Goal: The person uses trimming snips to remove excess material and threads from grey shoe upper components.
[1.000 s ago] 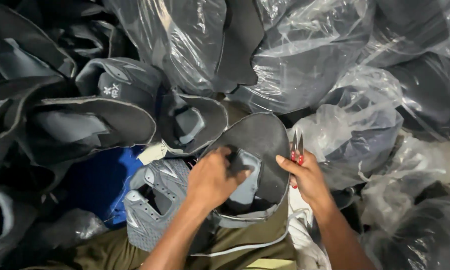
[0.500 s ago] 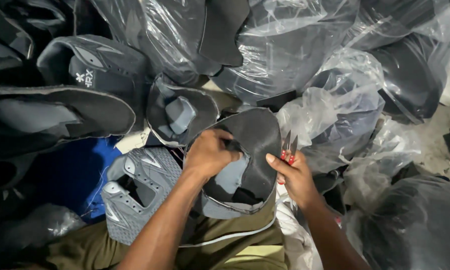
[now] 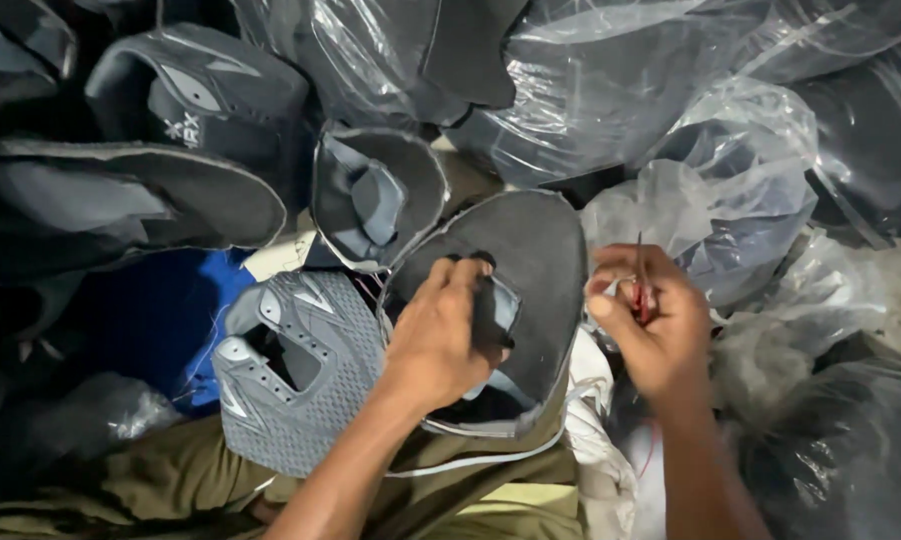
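Clear plastic bags piled around the person hold dark shoe uppers. The left hand has its grip closed on a dark grey felt-lined shoe upper in the lap, long axis pointing up and away. The right hand, just beside it, pinches small red-handled snips. A grey mesh shoe upper lies left.
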